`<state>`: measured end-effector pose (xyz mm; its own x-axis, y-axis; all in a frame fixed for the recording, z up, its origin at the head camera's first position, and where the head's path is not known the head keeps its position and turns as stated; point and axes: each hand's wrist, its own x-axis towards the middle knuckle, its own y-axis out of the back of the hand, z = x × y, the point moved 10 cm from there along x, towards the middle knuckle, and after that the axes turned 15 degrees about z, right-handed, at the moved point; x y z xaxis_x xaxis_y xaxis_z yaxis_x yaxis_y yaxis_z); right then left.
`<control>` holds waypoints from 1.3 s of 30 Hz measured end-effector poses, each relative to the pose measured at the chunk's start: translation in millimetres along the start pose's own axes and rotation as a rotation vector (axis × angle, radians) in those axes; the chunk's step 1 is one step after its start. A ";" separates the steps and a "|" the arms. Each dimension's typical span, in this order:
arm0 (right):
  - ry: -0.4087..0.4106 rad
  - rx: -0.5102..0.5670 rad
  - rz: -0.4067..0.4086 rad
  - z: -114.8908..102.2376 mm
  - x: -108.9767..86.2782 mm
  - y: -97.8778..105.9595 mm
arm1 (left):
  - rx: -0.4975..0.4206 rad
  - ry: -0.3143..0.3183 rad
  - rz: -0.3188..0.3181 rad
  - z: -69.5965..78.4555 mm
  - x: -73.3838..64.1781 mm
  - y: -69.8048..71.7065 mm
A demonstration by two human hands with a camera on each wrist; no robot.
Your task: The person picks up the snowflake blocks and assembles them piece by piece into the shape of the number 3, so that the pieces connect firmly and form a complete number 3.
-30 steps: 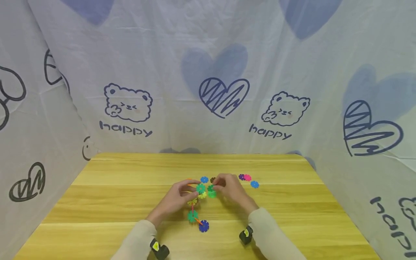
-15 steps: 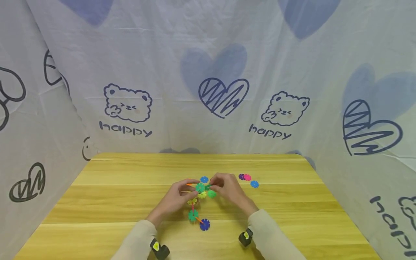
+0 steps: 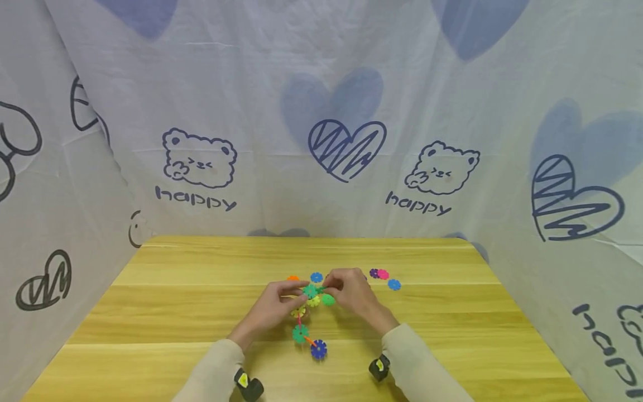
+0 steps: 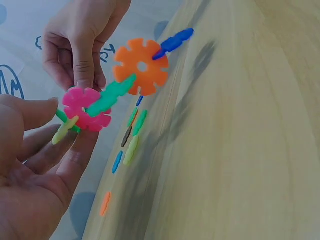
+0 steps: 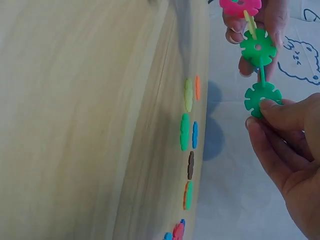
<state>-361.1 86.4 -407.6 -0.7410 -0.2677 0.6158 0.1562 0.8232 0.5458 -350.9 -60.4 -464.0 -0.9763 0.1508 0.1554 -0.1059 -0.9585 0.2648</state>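
A chain of interlocking snowflake discs hangs between my hands above the table. It runs from a dark blue disc (image 3: 318,349) through an orange disc (image 4: 129,66), a green one (image 3: 300,334), a pink disc (image 4: 74,104) and a yellow disc (image 3: 298,311) to green discs at the far end. My left hand (image 3: 273,307) pinches the chain near a green disc (image 3: 310,291), thumb in front and fingers behind. Between thumb and fingertips, my right hand (image 3: 356,293) holds a green disc (image 5: 256,101), touching an edge-on green piece below the left-held green disc (image 5: 258,55).
Loose discs lie flat on the wooden table (image 3: 176,312): a light green (image 3: 328,300), an orange (image 3: 293,278), a blue (image 3: 316,277), and farther right a purple (image 3: 374,273), a pink (image 3: 383,274) and another blue (image 3: 394,285). A printed cloth (image 3: 271,184) hangs behind.
My right hand has brought its green disc slightly left, against the chain's green end, and turned it more edge-on in the head view. The left hand has barely moved; the chain's lower end shifted slightly right.
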 end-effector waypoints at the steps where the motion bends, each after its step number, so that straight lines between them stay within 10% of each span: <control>1: 0.026 -0.010 0.007 -2.3 0.2 0.4 | 0.007 -0.001 0.003 -0.1 0.1 -0.2; 26: 0.220 -0.126 -0.039 -26.3 -1.2 -2.8 | -0.072 -0.047 -0.002 -3.6 -0.6 -8.2; 39: 0.207 -0.005 -0.127 -26.1 1.5 -11.3 | -0.055 0.106 -0.031 -7.1 1.1 -0.9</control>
<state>-346.9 63.6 -398.0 -0.6050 -0.4663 0.6454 0.0741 0.7741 0.6287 -353.2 -61.1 -470.8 -0.9865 0.1573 0.0457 -0.1440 -0.9659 0.2152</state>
